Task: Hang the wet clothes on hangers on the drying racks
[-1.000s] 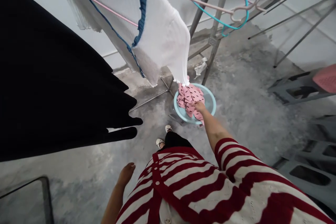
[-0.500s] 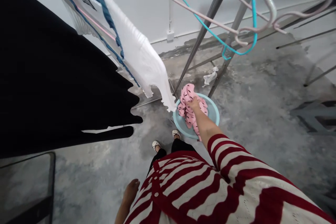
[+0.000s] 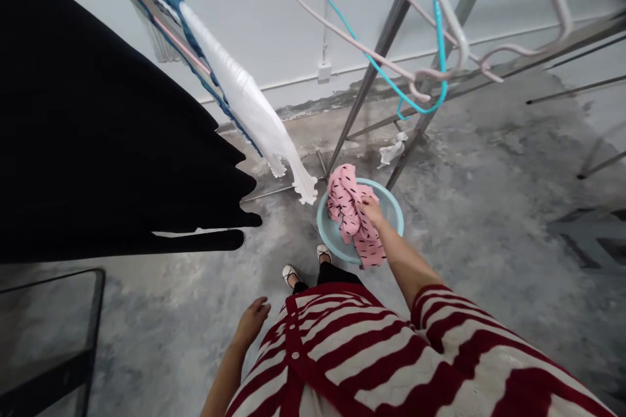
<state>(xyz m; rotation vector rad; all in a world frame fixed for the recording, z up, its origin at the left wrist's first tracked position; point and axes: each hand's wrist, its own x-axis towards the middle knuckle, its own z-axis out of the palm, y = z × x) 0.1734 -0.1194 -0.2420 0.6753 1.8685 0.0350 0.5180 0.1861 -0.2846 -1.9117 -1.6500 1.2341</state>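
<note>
Down in a light blue plastic basin [image 3: 397, 215] lies a bunched pink garment [image 3: 345, 199] with small dark dashes. My right hand [image 3: 372, 210] reaches into the basin with its fingers closed on the garment's cloth. Part of the pink cloth hangs over the basin's near rim. My left hand [image 3: 252, 320] hangs by my left side, loosely open and holding nothing, its fingers a little bent.
A white garment with blue trim [image 3: 244, 94] and a large black garment [image 3: 112, 130] hang at the left. Pink, white and turquoise hangers [image 3: 391, 81] dangle overhead. Metal rack legs [image 3: 374, 71] stand behind the basin. A crumpled white scrap [image 3: 392, 150] lies on the floor.
My right hand has shifted slightly right and nearer with the garment's cloth, and more of it spreads over the near rim. My left hand has risen a little into view.
</note>
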